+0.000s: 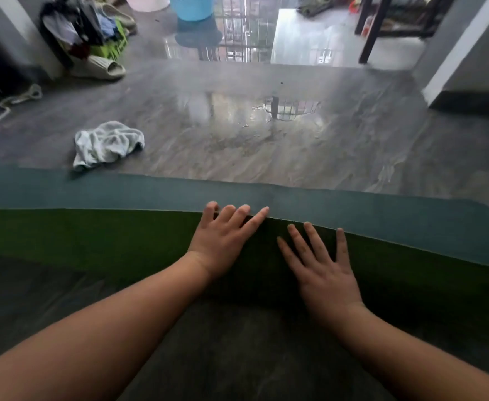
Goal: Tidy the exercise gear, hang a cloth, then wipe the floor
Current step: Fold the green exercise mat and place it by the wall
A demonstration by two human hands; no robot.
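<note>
Tidying step in hand: my left hand and right hand lay flat, fingers spread, on the green mat's rolled edge; the cloth lay crumpled beyond; next, I judged, an even forward push.

green-and-teal mat, white cloth, blue basin

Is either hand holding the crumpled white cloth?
No, the crumpled white cloth lies alone on the floor while both hands press flat on the green exercise mat.
</note>
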